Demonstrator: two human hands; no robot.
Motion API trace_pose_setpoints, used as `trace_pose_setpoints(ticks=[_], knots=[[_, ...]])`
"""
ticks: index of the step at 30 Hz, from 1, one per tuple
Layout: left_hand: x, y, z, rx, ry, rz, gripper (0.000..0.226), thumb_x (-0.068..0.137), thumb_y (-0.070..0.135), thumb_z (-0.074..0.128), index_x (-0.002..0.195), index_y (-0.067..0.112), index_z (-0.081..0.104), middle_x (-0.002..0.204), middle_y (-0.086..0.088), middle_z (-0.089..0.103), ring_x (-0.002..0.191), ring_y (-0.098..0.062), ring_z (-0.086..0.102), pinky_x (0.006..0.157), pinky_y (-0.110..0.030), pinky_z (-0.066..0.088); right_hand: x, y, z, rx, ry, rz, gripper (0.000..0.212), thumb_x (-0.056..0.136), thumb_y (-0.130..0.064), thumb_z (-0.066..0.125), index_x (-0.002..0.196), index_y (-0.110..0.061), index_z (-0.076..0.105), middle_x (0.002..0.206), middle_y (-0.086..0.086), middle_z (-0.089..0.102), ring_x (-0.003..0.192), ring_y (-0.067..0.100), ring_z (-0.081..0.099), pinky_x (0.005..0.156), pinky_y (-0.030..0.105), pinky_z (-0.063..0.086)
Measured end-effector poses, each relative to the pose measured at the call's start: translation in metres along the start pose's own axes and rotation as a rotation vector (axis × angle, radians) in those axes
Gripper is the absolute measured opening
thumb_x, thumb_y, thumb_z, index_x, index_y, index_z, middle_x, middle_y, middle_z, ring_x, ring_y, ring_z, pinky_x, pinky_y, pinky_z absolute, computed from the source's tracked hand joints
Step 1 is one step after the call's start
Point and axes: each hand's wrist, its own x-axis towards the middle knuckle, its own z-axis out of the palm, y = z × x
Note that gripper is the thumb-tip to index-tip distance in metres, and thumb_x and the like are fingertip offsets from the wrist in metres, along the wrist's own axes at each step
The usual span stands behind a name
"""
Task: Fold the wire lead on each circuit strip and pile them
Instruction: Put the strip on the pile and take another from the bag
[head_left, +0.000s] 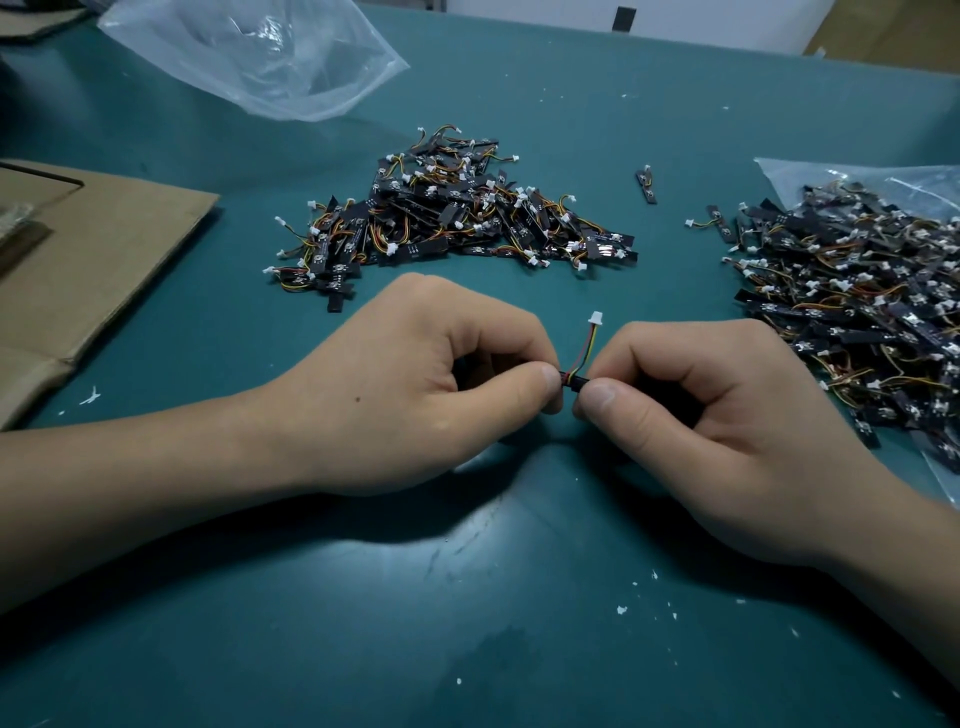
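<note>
1. We sit at a scuffed teal worktop.
2. At right, a big heap of black circuit strips lies on a clear plastic bag. A smaller centre pile lies well apart.
3. Our left hand and right hand, fingers curled, both pinch one short black strip between them.
4. Its striped wire lead stands upright, unfolded. We judge folding is beginning: next, bend it flat along the strip, then add it to the centre pile.

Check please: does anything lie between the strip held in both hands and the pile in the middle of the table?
Nothing visible does. Both the left hand and the right hand pinch the strip, its lead pointing up; only bare table lies between it and the middle pile.
</note>
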Motion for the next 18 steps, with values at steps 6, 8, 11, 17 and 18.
trace_pose_setpoints(ticks=[6, 8, 11, 17, 18], knots=[[-0.002, 0.0, -0.002, -0.009, 0.012, 0.021, 0.018, 0.094, 0.022, 0.061, 0.081, 0.022, 0.074, 0.062, -0.001, 0.064, 0.057, -0.017, 0.057, 0.054, -0.025, 0.044, 0.0, 0.0, 0.0, 0.018, -0.001, 0.009, 0.02, 0.095, -0.022, 0.062, 0.076, -0.02, 0.066, 0.057, -0.012, 0.051, 0.053, 0.006, 0.048, 0.053, 0.013, 0.033], [-0.001, 0.0, -0.002, -0.016, 0.032, 0.018, 0.019, 0.095, 0.024, 0.059, 0.084, 0.022, 0.074, 0.063, 0.0, 0.064, 0.058, -0.016, 0.057, 0.055, -0.024, 0.044, -0.001, 0.0, -0.001, 0.062, -0.02, 0.015, 0.024, 0.096, -0.024, 0.061, 0.073, -0.019, 0.063, 0.055, -0.01, 0.05, 0.05, 0.007, 0.046, 0.052, 0.014, 0.033], [0.0, -0.001, -0.001, -0.033, 0.055, 0.019, 0.023, 0.099, 0.033, 0.055, 0.092, 0.022, 0.073, 0.066, -0.001, 0.063, 0.061, -0.019, 0.058, 0.058, -0.035, 0.046, -0.001, 0.001, -0.001, 0.055, -0.067, 0.003, 0.038, 0.096, -0.031, 0.054, 0.06, -0.019, 0.045, 0.048, -0.013, 0.04, 0.044, 0.006, 0.038, 0.049, 0.014, 0.028], [0.001, -0.001, -0.002, -0.02, 0.291, 0.029, 0.014, 0.1, 0.025, 0.049, 0.093, 0.024, 0.06, 0.098, 0.0, 0.066, 0.089, -0.016, 0.059, 0.076, -0.033, 0.045, 0.0, 0.01, -0.002, 0.377, 0.371, 0.029, 0.019, 0.102, -0.023, 0.055, 0.085, -0.022, 0.063, 0.058, 0.0, 0.045, 0.049, 0.02, 0.035, 0.049, 0.022, 0.03], [0.002, -0.001, -0.002, -0.014, 0.308, 0.02, 0.019, 0.101, 0.022, 0.048, 0.086, 0.026, 0.058, 0.096, 0.001, 0.066, 0.085, -0.01, 0.058, 0.074, -0.027, 0.043, 0.001, 0.011, -0.003, 0.451, 0.44, 0.058, 0.012, 0.102, -0.017, 0.057, 0.104, -0.026, 0.065, 0.062, 0.002, 0.051, 0.05, 0.024, 0.037, 0.048, 0.023, 0.032]])
